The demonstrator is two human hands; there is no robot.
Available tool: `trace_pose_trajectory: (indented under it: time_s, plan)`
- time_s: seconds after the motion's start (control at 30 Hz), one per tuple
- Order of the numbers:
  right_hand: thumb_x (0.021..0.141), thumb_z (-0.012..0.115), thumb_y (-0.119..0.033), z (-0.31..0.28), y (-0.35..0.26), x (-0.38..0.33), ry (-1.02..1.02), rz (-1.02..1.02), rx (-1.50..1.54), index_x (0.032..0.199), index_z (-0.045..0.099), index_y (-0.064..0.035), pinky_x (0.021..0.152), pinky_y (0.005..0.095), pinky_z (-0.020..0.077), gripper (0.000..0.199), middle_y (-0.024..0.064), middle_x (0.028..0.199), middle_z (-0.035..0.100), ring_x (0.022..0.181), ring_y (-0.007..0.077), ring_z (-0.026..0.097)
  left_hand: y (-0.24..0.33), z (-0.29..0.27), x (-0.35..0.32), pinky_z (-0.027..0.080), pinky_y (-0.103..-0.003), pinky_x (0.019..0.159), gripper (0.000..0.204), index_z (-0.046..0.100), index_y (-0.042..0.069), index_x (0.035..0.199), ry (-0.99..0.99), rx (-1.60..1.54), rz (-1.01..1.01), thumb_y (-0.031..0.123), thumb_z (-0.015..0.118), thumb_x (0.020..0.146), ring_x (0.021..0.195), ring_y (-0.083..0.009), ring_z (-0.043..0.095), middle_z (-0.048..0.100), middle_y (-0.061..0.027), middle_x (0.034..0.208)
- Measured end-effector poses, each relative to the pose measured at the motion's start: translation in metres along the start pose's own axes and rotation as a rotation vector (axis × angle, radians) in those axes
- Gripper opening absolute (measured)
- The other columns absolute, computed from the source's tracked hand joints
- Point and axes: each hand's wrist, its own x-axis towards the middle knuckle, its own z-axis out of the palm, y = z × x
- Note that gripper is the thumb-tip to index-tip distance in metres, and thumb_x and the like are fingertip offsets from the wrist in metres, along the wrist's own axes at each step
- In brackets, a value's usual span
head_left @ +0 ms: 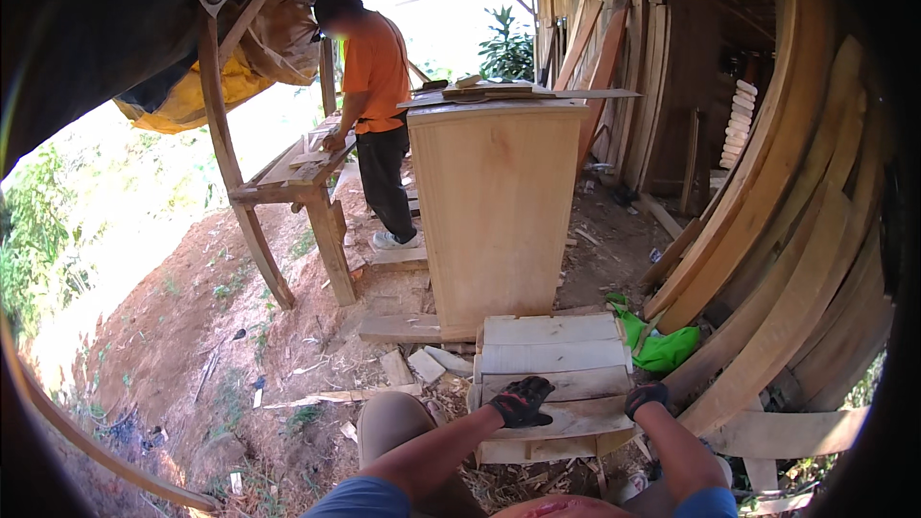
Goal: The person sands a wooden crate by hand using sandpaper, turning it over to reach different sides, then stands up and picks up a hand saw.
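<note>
Head view. Two gloved hands, both the wearer's own. Left hand (521, 401): black glove with red marks, fingers spread wide and lying flat on the top of the panel (554, 386), holding nothing. Right hand (647, 396): black glove, at the panel's right edge; whether it grips the edge or only rests there I cannot tell, the fingers are hidden behind the wrist.

Panel: one, made of about five pale horizontal boards, lying low in front of the wearer's knees, directly before the cabinet (496, 211).

Cabinet: one, tall, bare pale wood, upright, with several loose boards lying across its top.

One green cloth (662, 345) on the ground just right of the panel.

One other person (376, 105), orange shirt and dark trousers, standing at one workbench (297, 182) left of the cabinet, one hand on the bench top.

Planks (767, 259): many, uncounted, leaning against the shed wall at right. Offcuts (422, 364) scattered on the red earth, at least four.
</note>
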Motion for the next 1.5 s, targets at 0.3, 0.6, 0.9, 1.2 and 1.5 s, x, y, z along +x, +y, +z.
trace_pose_trajectory:
  time_s: [0.3, 0.6, 0.9, 1.2, 1.5]
  plan:
    - [0.096, 0.04, -0.032, 0.025, -0.002, 0.004, 0.07, -0.005, 0.054, 0.123, 0.076, -0.0243, 0.107, 0.0374, 0.0464, 0.045, 0.0006, 0.136, 0.069, 0.131, 0.0194, 0.061, 0.025, -0.025, -0.011, 0.039, -0.048, 0.116, 0.085, 0.058, 0.005, 0.142, 0.131, -0.057, -0.052, 0.069, 0.067, 0.086, 0.136, -0.0386, 0.052, 0.055, -0.0218, 0.145]
    - [0.093, 0.05, -0.029, -0.001, 0.033, -0.001, 0.144, -0.007, 0.329, 0.12, 0.076, -0.0179, 0.102, 0.0418, 0.0523, 0.039, 0.0046, 0.134, 0.071, 0.121, 0.0243, 0.068, 0.037, -0.051, -0.005, 0.045, -0.05, 0.11, 0.09, 0.06, 0.002, 0.137, 0.433, -0.055, -0.265, 0.068, 0.077, 0.079, 0.128, -0.041, 0.057, 0.061, -0.0233, 0.138]
    - [0.101, 0.046, -0.029, 0.015, 0.117, -0.052, 0.382, 0.261, 0.573, 0.119, 0.071, -0.0082, 0.098, 0.0474, 0.0546, 0.037, 0.0198, 0.124, 0.071, 0.117, 0.0354, 0.068, 0.015, -0.017, 0.005, 0.049, -0.046, 0.104, 0.051, 0.063, 0.001, 0.133, 0.443, -0.116, -0.304, 0.043, 0.061, 0.103, 0.124, -0.0383, 0.061, 0.065, -0.0214, 0.134]
    - [0.076, 0.076, -0.009, 0.048, 0.149, -0.071, 0.165, 0.213, 0.538, 0.12, 0.073, -0.0053, 0.1, 0.0435, 0.0546, 0.044, 0.0162, 0.13, 0.07, 0.12, 0.0339, 0.068, 0.006, 0.007, 0.011, 0.053, -0.051, 0.091, 0.027, 0.064, 0.004, 0.125, 0.578, -0.08, -0.105, 0.02, 0.059, 0.105, 0.105, -0.0431, 0.068, 0.072, -0.0229, 0.114]
    - [0.079, 0.072, -0.019, 0.045, 0.127, -0.051, 0.149, 0.059, 0.405, 0.114, 0.07, -0.0137, 0.096, 0.0524, 0.0538, 0.036, 0.0153, 0.118, 0.073, 0.121, 0.037, 0.066, -0.002, -0.009, -0.012, 0.054, -0.053, 0.083, 0.019, 0.07, 0.006, 0.108, 0.511, 0.132, -0.164, 0.019, 0.058, 0.101, 0.091, -0.0416, 0.069, 0.072, -0.0193, 0.101]
